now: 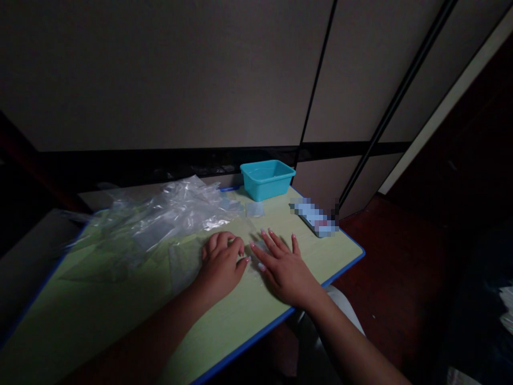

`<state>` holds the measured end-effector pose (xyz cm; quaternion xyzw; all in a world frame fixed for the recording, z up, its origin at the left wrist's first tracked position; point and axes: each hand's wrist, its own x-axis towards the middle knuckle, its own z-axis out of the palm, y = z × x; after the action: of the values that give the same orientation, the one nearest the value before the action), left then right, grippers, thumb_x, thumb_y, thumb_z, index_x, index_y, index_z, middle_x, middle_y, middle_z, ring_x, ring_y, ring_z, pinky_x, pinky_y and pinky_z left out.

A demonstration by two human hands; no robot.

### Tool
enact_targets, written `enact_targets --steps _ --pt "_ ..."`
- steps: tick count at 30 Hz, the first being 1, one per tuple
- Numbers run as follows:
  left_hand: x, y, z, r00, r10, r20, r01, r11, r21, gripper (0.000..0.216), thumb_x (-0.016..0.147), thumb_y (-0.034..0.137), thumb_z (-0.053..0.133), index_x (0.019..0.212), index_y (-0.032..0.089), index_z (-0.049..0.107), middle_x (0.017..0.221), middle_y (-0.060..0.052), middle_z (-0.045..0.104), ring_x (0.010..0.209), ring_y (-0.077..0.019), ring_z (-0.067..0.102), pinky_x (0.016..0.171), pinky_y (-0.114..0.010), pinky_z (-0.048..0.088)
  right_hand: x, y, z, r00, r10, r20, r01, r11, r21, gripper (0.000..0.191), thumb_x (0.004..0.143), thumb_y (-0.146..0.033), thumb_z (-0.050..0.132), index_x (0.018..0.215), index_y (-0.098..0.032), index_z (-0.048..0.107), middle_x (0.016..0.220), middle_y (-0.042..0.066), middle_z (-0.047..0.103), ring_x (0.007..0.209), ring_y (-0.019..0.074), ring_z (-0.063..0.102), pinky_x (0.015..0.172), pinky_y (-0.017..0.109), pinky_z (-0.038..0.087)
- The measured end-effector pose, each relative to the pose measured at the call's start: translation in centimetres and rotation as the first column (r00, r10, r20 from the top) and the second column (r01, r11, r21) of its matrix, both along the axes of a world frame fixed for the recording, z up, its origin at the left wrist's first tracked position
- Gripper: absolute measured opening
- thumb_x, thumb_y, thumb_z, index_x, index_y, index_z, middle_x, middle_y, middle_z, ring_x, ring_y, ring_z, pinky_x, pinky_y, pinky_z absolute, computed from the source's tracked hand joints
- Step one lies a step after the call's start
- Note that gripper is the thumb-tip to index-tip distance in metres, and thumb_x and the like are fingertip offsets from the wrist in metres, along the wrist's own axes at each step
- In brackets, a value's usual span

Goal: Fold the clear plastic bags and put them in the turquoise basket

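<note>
A flat clear plastic bag [182, 263] lies on the table under my left hand [221, 264]. The fingers of that hand are curled down onto the plastic, and their tips are partly hidden. To its right, my right hand [286, 270] rests palm down with fingers spread, over a see-through patch of plastic that is hard to make out. A large loose heap of clear plastic bags [176, 208] lies beyond my left hand. Past my fingertips is a small square clear packet [255, 209].
A turquoise plastic basin [267, 184] stands at the back of the pale green table [320, 262], near the panelled wall [180, 75]. A blurred-out phone-like object [315, 216] lies at the right. Blue edging [348, 264] borders the tabletop.
</note>
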<state>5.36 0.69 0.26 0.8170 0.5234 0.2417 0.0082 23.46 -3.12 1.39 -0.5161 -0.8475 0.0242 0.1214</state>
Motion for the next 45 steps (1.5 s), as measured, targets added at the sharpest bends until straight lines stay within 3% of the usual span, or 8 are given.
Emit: enact_targets --steps 4,17,24,28,32,36,40,45 --pt "0.1 0.1 -0.2 1.0 0.011 -0.003 -0.011 1.0 0.009 0.003 0.075 0.022 0.057 0.078 0.022 0.059 0.109 -0.008 0.051 0.109 -0.0294 0.04 0.086 -0.045 0.036 -0.1 0.1 0.0 0.999 0.02 0.026 -0.019 1.0 -0.016 0.05 0.089 -0.029 0.04 0.137 -0.038 0.031 0.152 0.005 0.011 0.139 0.0245 0.005 0.103 0.062 0.0" --pt "0.0 1.0 -0.4 0.99 0.05 0.131 -0.048 0.999 -0.02 0.011 0.076 0.016 0.05 0.075 0.02 0.06 0.104 -0.006 0.062 0.109 -0.0267 0.044 0.093 -0.043 0.036 0.1 0.1 0.3 0.995 0.093 0.038 -0.09 0.994 -0.058 0.057 0.088 -0.026 0.045 0.138 -0.043 0.025 0.152 0.003 0.007 0.138 0.0235 0.007 0.103 0.06 0.0" --pt "-0.2 0.9 -0.5 0.99 0.037 0.138 -0.034 0.999 -0.023 0.006 0.076 0.019 0.055 0.076 0.022 0.06 0.104 -0.005 0.06 0.109 -0.0272 0.043 0.09 -0.044 0.035 0.3 0.4 0.0 0.993 0.119 -0.005 -0.119 0.991 -0.063 0.049 0.084 -0.027 0.055 0.129 -0.042 0.044 0.151 0.003 0.012 0.138 0.0239 0.014 0.105 0.058 0.007" --pt "-0.1 0.7 -0.4 0.993 0.041 0.107 -0.037 0.998 -0.041 0.006 0.075 0.018 0.058 0.075 0.023 0.059 0.107 -0.005 0.058 0.112 -0.0279 0.04 0.089 -0.045 0.033 0.5 0.6 -0.2 0.992 0.126 -0.009 -0.126 0.99 -0.063 0.048 0.084 -0.029 0.056 0.128 -0.043 0.045 0.151 0.002 0.013 0.137 0.0235 0.015 0.105 0.058 0.009" --pt "0.0 0.5 -0.1 0.996 0.052 0.075 -0.048 0.997 -0.056 0.006 0.074 0.018 0.059 0.076 0.023 0.058 0.107 -0.005 0.057 0.111 -0.0276 0.041 0.089 -0.045 0.033 0.5 0.6 -0.1 0.99 0.143 -0.003 -0.143 0.987 -0.071 0.044 0.086 -0.035 0.053 0.129 -0.043 0.044 0.15 0.003 0.016 0.138 0.0234 0.013 0.104 0.059 0.008" --pt "0.1 0.4 0.0 0.997 0.06 0.051 -0.056 0.996 -0.071 0.005 0.074 0.018 0.059 0.077 0.023 0.058 0.109 -0.006 0.055 0.112 -0.0289 0.039 0.088 -0.046 0.033 0.5 0.5 0.2 0.986 0.165 -0.007 -0.165 0.982 -0.093 0.045 0.085 -0.052 0.049 0.128 -0.039 0.046 0.15 0.005 0.015 0.138 0.0258 0.012 0.104 0.061 0.005" --pt "0.0 0.4 -0.1 0.998 0.052 0.038 -0.05 0.997 -0.059 0.006 0.076 0.018 0.057 0.078 0.023 0.057 0.11 -0.007 0.054 0.113 -0.0285 0.039 0.089 -0.046 0.032 0.8 0.1 0.6 0.984 0.177 -0.034 -0.18 0.981 -0.074 0.06 0.082 -0.058 0.047 0.136 -0.035 0.035 0.151 0.007 0.011 0.138 0.0277 0.013 0.104 0.06 0.004" --pt "0.0 0.3 -0.3 0.998 0.049 0.03 -0.048 0.998 -0.043 0.004 0.077 0.02 0.057 0.078 0.024 0.057 0.111 -0.006 0.054 0.114 -0.0281 0.038 0.091 -0.048 0.03 1.4 -1.3 0.9 0.974 0.225 -0.004 -0.224 0.968 -0.115 0.072 0.084 -0.059 0.041 0.144 -0.027 0.015 0.149 0.008 0.017 0.137 0.0268 0.016 0.107 0.058 0.004"
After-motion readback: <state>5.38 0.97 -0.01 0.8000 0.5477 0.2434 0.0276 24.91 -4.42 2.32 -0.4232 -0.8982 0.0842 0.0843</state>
